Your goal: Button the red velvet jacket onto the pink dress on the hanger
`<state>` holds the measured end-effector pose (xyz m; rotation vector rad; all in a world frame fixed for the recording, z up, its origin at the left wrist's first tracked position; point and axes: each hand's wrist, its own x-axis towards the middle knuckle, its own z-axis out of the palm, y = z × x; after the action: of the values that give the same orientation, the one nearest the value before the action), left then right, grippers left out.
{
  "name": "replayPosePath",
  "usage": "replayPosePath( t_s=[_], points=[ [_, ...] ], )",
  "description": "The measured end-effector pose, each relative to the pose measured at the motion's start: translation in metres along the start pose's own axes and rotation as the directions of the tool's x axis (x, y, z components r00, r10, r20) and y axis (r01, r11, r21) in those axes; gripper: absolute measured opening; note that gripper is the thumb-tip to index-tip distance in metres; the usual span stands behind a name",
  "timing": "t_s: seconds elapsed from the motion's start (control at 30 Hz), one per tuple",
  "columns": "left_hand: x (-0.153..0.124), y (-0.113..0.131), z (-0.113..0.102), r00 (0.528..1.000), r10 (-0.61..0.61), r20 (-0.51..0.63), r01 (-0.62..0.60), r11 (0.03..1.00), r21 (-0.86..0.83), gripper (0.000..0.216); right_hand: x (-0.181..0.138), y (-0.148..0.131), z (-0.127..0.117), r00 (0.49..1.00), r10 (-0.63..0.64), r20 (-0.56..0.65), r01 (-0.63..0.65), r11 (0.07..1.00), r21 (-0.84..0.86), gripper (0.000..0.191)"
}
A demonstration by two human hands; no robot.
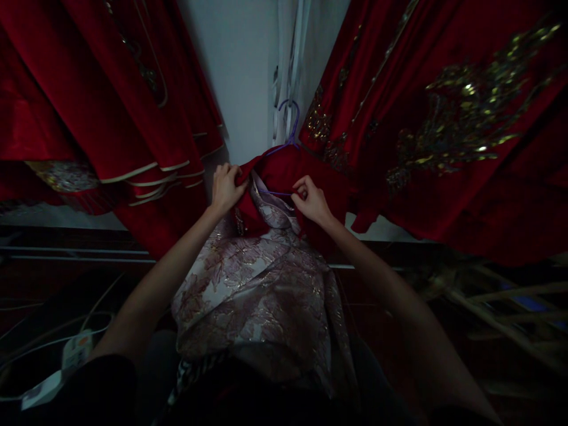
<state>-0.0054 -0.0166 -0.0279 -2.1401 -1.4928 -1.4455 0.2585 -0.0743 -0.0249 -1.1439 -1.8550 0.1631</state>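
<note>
A red garment [284,168] hangs on a purple hanger [293,121], whose lower bar crosses the garment's opening. My left hand [227,186] is closed on the red cloth at the left shoulder edge. On the right, my right hand [313,202] pinches the garment's front edge beside the end of the hanger bar; its fingertips are partly hidden. A pale, floral brocade cloth [248,266] with a metallic sheen spreads below both hands and over my lap. Its grey-white upper fold rises into the red garment's opening.
Red garments with pale trim [151,171] hang at left, and a red garment with gold sequin work [470,112] hangs at right. A white power strip [76,350] with cables lies lower left. Blurred wooden slats [510,293] stand lower right. The light is dim.
</note>
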Motion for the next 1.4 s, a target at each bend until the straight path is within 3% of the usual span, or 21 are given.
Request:
replayPosePath(
  t_s=[0.13,0.23,0.3,0.4,0.53,0.63,0.77,0.87,1.07,1.23,1.4],
  points=[
    [-0.015,0.023,0.006,0.994,-0.08,0.076,0.092,0.982,-0.167,0.013,-0.002,0.02,0.003,0.998,0.058,-0.017,-0.053,0.974,0.218,0.012],
    [-0.023,0.055,0.029,0.994,-0.076,0.076,0.096,0.943,-0.32,0.014,0.001,0.02,0.021,0.998,0.065,0.009,-0.064,0.933,0.355,0.011],
    [-0.027,0.07,0.047,0.987,-0.019,0.159,0.086,0.901,-0.426,0.015,0.003,0.017,0.033,0.999,0.041,0.017,-0.044,0.915,0.402,0.011],
    [-0.036,0.076,0.066,0.976,0.006,0.22,0.124,0.809,-0.575,0.025,0.001,0.014,0.045,0.999,0.016,0.031,-0.028,0.887,0.462,0.011],
    [-0.053,0.071,0.067,0.974,0.013,0.228,0.161,0.67,-0.725,0.035,-0.005,0.015,0.046,0.997,0.073,-0.001,-0.062,0.854,0.517,0.013],
    [-0.068,0.073,0.063,0.971,-0.113,0.212,0.236,0.602,-0.763,0.035,-0.01,0.012,0.045,0.987,0.152,-0.059,-0.099,0.843,0.528,0.015],
    [-0.078,0.078,0.067,0.927,-0.351,0.136,0.32,0.543,-0.777,0.027,-0.017,0.005,0.044,0.979,0.202,0.032,-0.181,0.781,0.598,0.019],
    [-0.076,0.076,0.068,0.941,-0.28,0.189,0.321,0.568,-0.758,0.016,-0.023,0.005,0.044,0.981,0.184,0.059,-0.184,0.789,0.587,0.024],
    [-0.063,0.067,0.055,0.974,-0.034,0.224,0.168,0.77,-0.615,0.013,-0.025,0.007,0.044,0.993,0.113,0.029,-0.112,0.843,0.526,0.028],
    [-0.056,0.069,0.041,0.961,0.094,0.26,0.064,0.839,-0.54,0.013,-0.022,0.004,0.041,0.994,0.111,-0.005,-0.095,0.87,0.485,0.02],
    [-0.051,0.075,0.029,0.92,0.231,0.317,-0.088,0.909,-0.406,0.016,-0.025,0.001,0.039,0.988,0.131,-0.08,-0.087,0.908,0.41,0.019]
  ],
)
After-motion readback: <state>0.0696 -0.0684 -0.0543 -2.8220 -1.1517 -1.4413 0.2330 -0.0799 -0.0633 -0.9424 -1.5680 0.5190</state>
